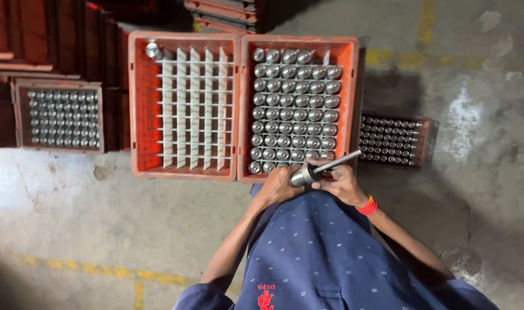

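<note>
Two hands grip one steel shaft part (308, 174): your left hand (279, 185) wraps its thick end, your right hand (343, 182) pinches below its thin stem, just beside the full orange crate (297, 42) near rim.

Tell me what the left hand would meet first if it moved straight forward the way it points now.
The left hand points toward the orange crate filled with metal cylinders. It would probably meet that crate's near wall first, then the front row of cylinders, though depth is hard to judge from above.

Small crate of metal parts (60, 115) at left, apparently another crate (394, 140) at right, concrete floor (72, 218).
</note>
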A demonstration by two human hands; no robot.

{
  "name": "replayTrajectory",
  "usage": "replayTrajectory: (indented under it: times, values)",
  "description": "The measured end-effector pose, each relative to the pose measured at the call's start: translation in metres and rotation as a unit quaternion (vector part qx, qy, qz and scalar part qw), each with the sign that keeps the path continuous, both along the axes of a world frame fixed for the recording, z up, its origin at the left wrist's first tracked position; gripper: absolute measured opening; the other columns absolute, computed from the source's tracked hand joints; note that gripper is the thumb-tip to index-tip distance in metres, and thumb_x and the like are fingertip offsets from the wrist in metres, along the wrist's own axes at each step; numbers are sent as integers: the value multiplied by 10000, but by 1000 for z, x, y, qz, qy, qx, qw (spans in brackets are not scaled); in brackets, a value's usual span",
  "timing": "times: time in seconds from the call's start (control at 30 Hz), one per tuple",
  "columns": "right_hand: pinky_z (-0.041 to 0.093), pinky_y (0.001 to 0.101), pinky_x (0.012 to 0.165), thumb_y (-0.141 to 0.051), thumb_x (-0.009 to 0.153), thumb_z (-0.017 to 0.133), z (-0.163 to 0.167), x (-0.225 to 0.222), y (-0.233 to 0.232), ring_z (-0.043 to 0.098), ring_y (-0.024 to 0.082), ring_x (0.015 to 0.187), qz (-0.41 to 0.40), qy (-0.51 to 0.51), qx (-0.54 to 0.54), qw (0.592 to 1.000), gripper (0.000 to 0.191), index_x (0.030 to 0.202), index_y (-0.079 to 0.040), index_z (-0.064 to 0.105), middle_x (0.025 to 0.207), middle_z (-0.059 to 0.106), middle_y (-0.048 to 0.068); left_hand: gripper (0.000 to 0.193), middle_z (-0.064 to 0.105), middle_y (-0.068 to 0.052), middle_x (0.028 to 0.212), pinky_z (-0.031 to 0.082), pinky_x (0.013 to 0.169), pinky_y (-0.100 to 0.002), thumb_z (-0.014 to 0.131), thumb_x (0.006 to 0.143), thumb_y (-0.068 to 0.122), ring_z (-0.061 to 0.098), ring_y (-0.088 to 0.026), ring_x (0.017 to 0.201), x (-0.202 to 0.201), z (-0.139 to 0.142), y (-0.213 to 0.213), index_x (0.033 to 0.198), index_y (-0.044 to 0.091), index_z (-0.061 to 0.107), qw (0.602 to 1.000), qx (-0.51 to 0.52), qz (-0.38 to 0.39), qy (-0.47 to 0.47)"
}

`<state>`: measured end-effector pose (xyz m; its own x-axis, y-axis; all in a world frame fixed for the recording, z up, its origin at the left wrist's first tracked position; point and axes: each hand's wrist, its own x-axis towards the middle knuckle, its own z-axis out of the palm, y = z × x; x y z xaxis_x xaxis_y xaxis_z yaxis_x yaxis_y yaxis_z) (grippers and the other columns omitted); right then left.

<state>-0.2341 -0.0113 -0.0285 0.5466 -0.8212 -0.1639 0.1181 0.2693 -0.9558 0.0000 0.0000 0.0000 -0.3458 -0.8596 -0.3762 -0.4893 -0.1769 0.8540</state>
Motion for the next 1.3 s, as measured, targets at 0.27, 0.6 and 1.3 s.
replayTrajectory:
  times: [0.27,0.6,1.3]
  values:
    - [530,235,850,22,873,778,-14,-56,-8,653,130,1027,-331,23,-24,943,607,1442,61,568,1296,690,126,557,742,-134,821,572,623,-442,873,824,383,704,-312,679,-25,-49,-117,1258,127,636,947,-263,-130,-129]
    - [506,230,916,75,887,724,1,-93,13,629,120,1099,-479,8,-14,877,616,1473,71,532,1321,667,111,728,576,-154,1374,606,886,-421,762,916,112,662,-329,1123,-45,-44,-264,1562,193,437,883,-418,6,-215]
    - [470,297,1070,32,902,715,8,67,31,606,175,1216,-360,12,68,930,609,1466,117,498,1380,632,161,756,713,-220,911,549,648,-532,732,862,194,701,-436,774,334,-6,-233,1513,94,360,813,-203,254,-482]
